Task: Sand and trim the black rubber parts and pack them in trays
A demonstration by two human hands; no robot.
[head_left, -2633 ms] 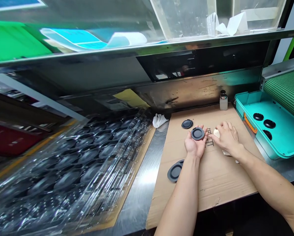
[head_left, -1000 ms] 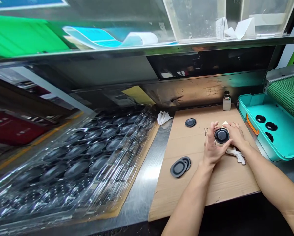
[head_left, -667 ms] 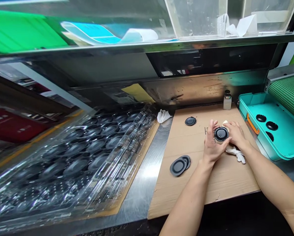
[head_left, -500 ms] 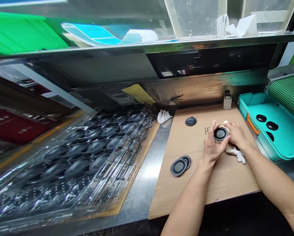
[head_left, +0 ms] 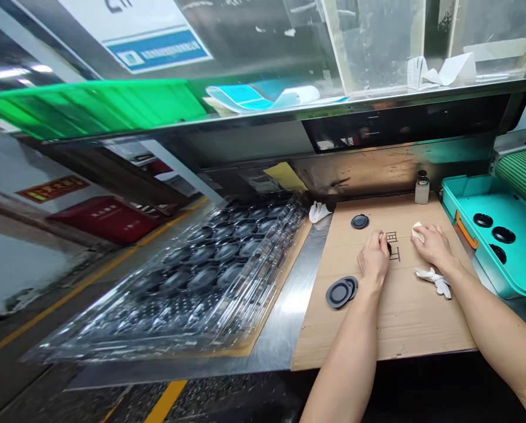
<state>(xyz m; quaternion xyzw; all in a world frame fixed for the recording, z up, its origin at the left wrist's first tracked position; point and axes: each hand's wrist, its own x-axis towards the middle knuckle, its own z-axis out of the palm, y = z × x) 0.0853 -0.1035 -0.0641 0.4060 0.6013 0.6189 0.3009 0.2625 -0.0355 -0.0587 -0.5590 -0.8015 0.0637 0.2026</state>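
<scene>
Above the cardboard sheet [head_left: 404, 329], my left hand [head_left: 372, 258] is closed around a black round disc [head_left: 390, 248], most of it hidden by the fingers. My right hand [head_left: 437, 245], a short way to the right, pinches a small white wiping cloth [head_left: 418, 233]. The two hands are apart. A white glove [head_left: 434, 282] lies crumpled below my right hand. On the cardboard left of my hands lie a small dark disc [head_left: 360, 221] and two overlapping grey discs [head_left: 339, 292].
Clear plastic blister trays [head_left: 201, 258] with several black discs stand at left. A teal bin [head_left: 487, 270] with three black rings is at right, beside a green conveyor belt [head_left: 525, 176]. A small bottle [head_left: 422, 189] and crumpled white cloth [head_left: 319, 212] sit behind. A metal shelf edge [head_left: 355, 106] crosses above.
My hands have moved apart; my right hand has drawn the white cloth away from the disc. My left hand has turned, hiding most of the disc. The view has swung left.
</scene>
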